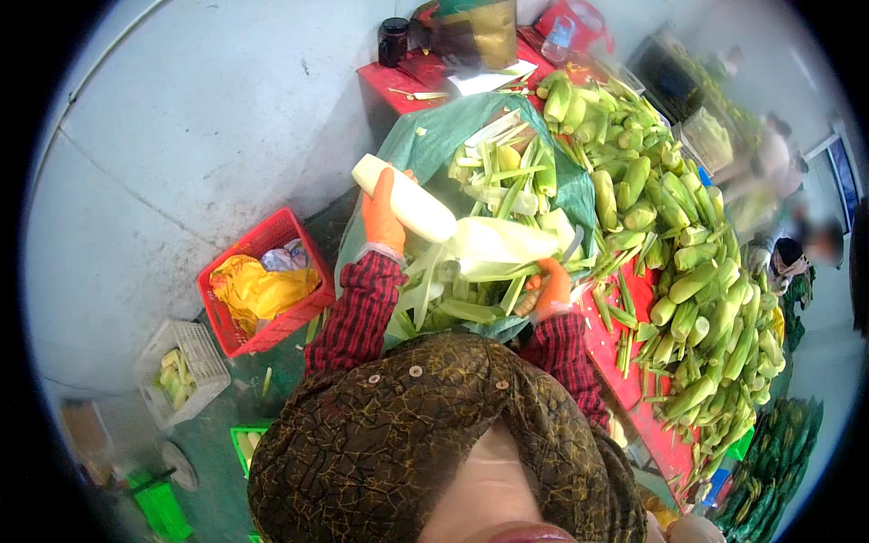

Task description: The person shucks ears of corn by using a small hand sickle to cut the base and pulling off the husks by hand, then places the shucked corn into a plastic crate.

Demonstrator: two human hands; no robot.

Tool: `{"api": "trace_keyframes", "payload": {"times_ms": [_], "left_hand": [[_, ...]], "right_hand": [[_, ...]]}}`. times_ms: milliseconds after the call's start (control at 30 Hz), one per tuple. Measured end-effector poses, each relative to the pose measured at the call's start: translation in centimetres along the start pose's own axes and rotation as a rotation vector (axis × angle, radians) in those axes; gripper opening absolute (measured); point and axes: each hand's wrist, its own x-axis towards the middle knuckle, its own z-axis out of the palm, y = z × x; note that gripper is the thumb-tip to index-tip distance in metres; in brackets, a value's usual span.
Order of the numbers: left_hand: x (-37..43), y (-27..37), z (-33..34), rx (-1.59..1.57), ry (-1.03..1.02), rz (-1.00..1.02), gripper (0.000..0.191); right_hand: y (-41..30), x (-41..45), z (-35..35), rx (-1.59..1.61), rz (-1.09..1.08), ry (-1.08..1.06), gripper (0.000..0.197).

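My left hand (385,216), in an orange glove, grips a peeled white water bamboo shoot (407,198), tilted with its cut end up and to the left. Its lower end meets a loose pale husk (502,246) over the green sack. To the right, my right hand (553,288), also orange-gloved, has curled fingers at the husk's lower right edge. A narrow greyish strip (576,243) shows just above that hand; whether it is a blade is unclear. What the right hand holds is partly hidden. Below both hands the open green sack (434,139) holds strips of husk (519,180).
Unpeeled shoots (679,224) are heaped on a red table (631,400) at my right. A red crate (234,336) with yellow cloth and a white crate (204,400) stand at left. Behind the sack are a dark jar (394,42) and a plastic bottle (558,42). People appear far right.
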Motion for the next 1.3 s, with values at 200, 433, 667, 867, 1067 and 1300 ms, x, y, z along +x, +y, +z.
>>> {"api": "trace_keyframes", "payload": {"times_ms": [200, 433, 667, 867, 1067, 1300], "left_hand": [[-0.5, 1.3, 1.0, 0.362, -0.113, 0.180, 0.044], [-4.2, 0.0, 6.6, 0.988, -0.665, 0.389, 0.076], [-6.0, 0.9, 7.7, 1.240, -0.690, 0.401, 0.102], [-5.1, -2.9, 2.4, 0.958, -0.969, 0.392, 0.104], [-5.8, -6.2, -0.7, 0.788, -0.769, -0.560, 0.060], [-5.7, -4.2, 2.0, 0.696, -0.602, -0.163, 0.047]], "right_hand": [[-6.2, -6.0, 5.4, -0.285, -0.690, -0.080, 0.053], [-11.3, -10.1, 10.9, -0.924, -1.008, -0.429, 0.070], [-9.9, -9.8, 13.0, -1.037, -1.016, -0.397, 0.065], [-10.8, -9.7, 10.7, -0.829, -1.052, -0.283, 0.054], [-10.9, -10.5, 10.1, -0.772, -0.983, -0.299, 0.053], [-13.6, -10.5, 8.7, -0.592, -0.730, -0.500, 0.059]]}}
